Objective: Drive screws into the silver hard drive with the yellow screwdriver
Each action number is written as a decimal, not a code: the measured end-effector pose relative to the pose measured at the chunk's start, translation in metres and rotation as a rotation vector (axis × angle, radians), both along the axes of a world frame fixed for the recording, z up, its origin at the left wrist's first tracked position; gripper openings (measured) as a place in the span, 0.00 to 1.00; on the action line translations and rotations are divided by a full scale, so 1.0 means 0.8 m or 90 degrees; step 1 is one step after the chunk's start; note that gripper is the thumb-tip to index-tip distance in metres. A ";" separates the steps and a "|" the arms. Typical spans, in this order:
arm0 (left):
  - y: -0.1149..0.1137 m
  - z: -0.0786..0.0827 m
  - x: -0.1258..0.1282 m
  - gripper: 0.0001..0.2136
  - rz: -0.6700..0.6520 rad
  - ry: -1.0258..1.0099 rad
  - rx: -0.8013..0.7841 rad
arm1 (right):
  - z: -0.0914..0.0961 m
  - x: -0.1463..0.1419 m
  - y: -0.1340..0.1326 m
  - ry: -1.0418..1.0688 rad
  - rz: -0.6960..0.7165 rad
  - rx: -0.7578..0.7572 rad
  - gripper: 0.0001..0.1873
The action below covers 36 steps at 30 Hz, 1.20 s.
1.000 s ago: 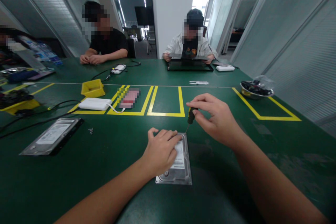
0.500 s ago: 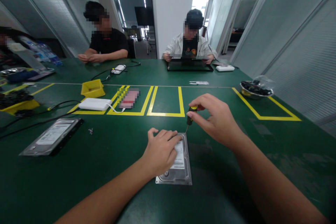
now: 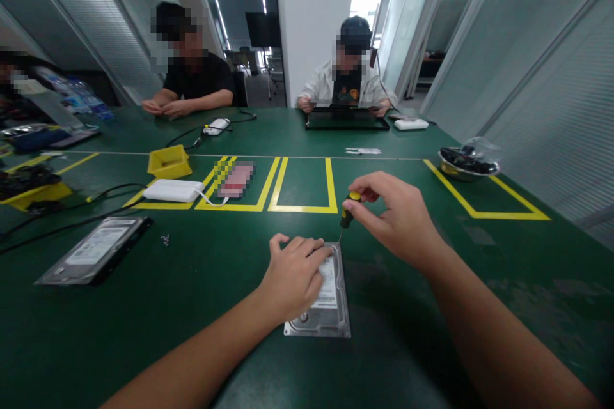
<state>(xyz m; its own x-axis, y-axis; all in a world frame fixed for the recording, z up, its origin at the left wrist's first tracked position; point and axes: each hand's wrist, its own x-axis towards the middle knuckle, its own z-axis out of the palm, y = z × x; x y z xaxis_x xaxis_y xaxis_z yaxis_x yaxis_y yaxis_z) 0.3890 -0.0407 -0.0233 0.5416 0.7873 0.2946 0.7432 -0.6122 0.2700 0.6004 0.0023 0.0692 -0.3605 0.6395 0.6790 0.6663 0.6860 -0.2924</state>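
Observation:
A silver hard drive [image 3: 330,316] with a white label lies flat on the green table, its long side pointing away from me. My left hand [image 3: 295,275] rests across the left part of its top, fingers stretched out and partly spread, covering much of the label. Between the thumb and fingers of my right hand [image 3: 391,214] is a small screwdriver [image 3: 346,214], black with a yellow end. It stands slightly tilted, its thin shaft reaching down to the drive's far right corner. Whether a screw is under the tip is too small to tell.
Left of my hands lie a second hard drive [image 3: 98,246] and a little pile of screws [image 3: 165,239]. Behind are a white power bank [image 3: 173,190], a pink phone [image 3: 237,180] and a yellow bin [image 3: 169,162]. A metal bowl [image 3: 469,168] stands right. Two people sit opposite.
The screwdriver handle has turned and tilted a little in my right hand, whose fingers have shifted slightly. My left hand and the drive have stayed in place.

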 end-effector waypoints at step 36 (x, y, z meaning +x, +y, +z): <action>-0.001 0.003 0.000 0.21 -0.005 -0.001 -0.003 | -0.001 -0.002 0.000 0.005 0.044 -0.043 0.06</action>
